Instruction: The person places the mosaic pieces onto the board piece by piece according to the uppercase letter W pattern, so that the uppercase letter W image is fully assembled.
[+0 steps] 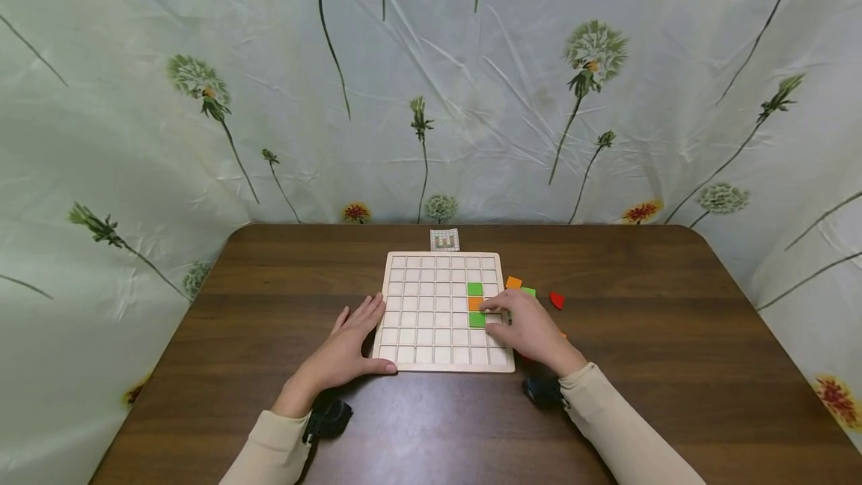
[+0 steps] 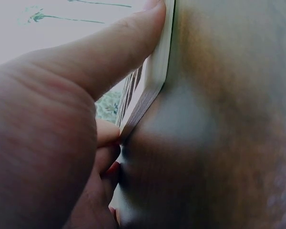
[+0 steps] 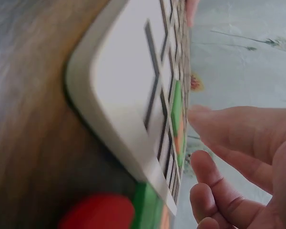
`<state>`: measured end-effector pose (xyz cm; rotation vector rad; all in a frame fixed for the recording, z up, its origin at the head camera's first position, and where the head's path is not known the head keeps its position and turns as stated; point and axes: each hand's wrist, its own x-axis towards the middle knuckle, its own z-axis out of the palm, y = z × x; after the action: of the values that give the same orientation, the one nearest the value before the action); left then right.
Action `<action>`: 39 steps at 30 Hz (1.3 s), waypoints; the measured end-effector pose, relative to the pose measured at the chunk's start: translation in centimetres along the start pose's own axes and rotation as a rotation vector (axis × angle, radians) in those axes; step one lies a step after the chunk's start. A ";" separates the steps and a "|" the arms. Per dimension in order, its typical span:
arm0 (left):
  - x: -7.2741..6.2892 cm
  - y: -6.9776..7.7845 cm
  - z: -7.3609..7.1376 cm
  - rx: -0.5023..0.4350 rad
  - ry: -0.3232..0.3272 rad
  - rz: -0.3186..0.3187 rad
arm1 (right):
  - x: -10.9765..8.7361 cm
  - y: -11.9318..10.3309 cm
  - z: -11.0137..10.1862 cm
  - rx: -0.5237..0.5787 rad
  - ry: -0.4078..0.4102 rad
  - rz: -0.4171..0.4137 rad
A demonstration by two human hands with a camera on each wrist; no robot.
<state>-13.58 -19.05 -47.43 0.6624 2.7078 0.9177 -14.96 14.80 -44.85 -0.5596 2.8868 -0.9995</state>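
A pale wooden grid board [image 1: 444, 367] lies on the table. My left hand [image 1: 346, 350] rests against its left side, fingers extended and thumb at the front-left corner; the left wrist view shows the thumb over the board's edge [image 2: 158, 67]. Toward the board's right side, a column of square tiles fills some cells: a green tile [image 1: 474, 288], an orange tile [image 1: 475, 304] and a nearer green tile [image 1: 477, 319]. Over the lower two hovers my right hand [image 1: 528, 324], fingers bent loosely, nothing visible between them. Whether a fingertip touches a tile, I cannot tell.
Loose pieces lie right of the board: an orange tile [image 1: 514, 283], a green one [image 1: 528, 292], a red rounded piece [image 1: 557, 300], others partly hidden by my right hand. A small patterned card [image 1: 444, 239] lies behind the board. A flowered curtain [image 1: 512, 96] hangs beyond the brown table [image 1: 296, 260].
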 end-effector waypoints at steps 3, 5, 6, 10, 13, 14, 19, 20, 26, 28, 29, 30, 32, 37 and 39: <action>0.0 0.0 0.0 0.003 -0.003 -0.001 | -0.6 0.3 -0.7 0.003 0.011 0.041; 0.0 0.0 0.0 0.004 -0.002 0.000 | -1.0 0.5 -1.1 -0.014 0.019 0.059; 0.0 0.0 0.0 0.005 -0.002 -0.001 | -1.2 0.7 -1.3 -0.021 0.021 0.062; 0.0 -0.1 0.0 0.004 0.001 0.002 | -2.0 1.3 -2.3 -0.043 0.049 0.063; 0.0 -0.2 0.0 0.013 -0.003 -0.004 | -2.7 1.6 -3.0 -0.050 0.069 0.060; 0.0 -0.2 0.0 0.015 -0.004 -0.004 | -3.0 1.8 -3.1 -0.050 0.075 0.061; -0.1 -0.2 0.0 0.019 -0.002 -0.002 | -4.1 2.4 -3.8 -0.066 0.093 0.058; -0.1 -0.2 0.0 0.017 -0.001 0.001 | -4.3 2.5 -3.8 -0.069 0.090 0.058; -0.1 -0.1 0.0 0.015 0.002 0.001 | -5.4 2.6 -3.8 -0.064 0.042 0.060; -0.1 -0.1 0.0 0.017 0.001 0.003 | -5.7 2.6 -3.7 -0.061 0.032 0.061; -0.1 -0.1 0.0 0.018 0.002 0.001 | -5.8 2.6 -3.7 -0.060 0.030 0.061; -0.1 -0.1 0.0 0.015 0.003 0.002 | -6.0 2.6 -3.6 -0.058 0.027 0.056; -0.1 -0.1 0.1 0.015 0.005 0.003 | -6.1 2.7 -3.4 -0.058 0.023 0.045; 0.0 -0.1 0.1 0.016 0.009 0.004 | -6.5 2.8 -2.9 -0.067 0.022 0.030; 0.0 -0.1 0.2 0.015 0.008 0.003 | -6.6 2.8 -2.8 -0.075 0.023 0.026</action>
<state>-13.55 -19.06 -47.62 0.6676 2.7241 0.9034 -10.07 20.78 -44.89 -0.5163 2.9545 -0.9045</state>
